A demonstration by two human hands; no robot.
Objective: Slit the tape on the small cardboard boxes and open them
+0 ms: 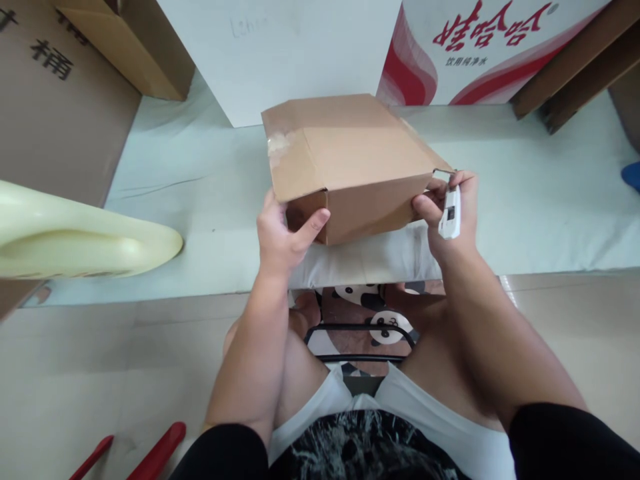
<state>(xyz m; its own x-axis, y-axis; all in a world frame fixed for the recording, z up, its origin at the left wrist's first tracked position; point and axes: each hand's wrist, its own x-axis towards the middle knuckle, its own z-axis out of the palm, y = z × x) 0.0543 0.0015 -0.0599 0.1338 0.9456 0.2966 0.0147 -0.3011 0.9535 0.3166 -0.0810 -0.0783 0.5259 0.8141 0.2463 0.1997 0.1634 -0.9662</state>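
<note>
Between my two hands a brown cardboard box [360, 143] is held tilted over the front of the cloth-covered table, its end flaps standing out at both sides. Torn tape marks show on its left flap. My left hand [285, 233] is closed on the box's left end, thumb on the near side and fingers partly hidden behind the flap. A white box cutter [451, 213] with a dark slider lies in my right hand [457, 220]. The fingers of that hand also touch the box's right end; whether the blade is out I cannot tell.
A white carton [295, 60] and a red-and-white carton [470, 60] stand behind the box on the pale table cloth [525, 200]. At the left are a large brown carton [60, 120] and a pale yellow rounded object [100, 233]. Red handles [160, 453] show on the floor.
</note>
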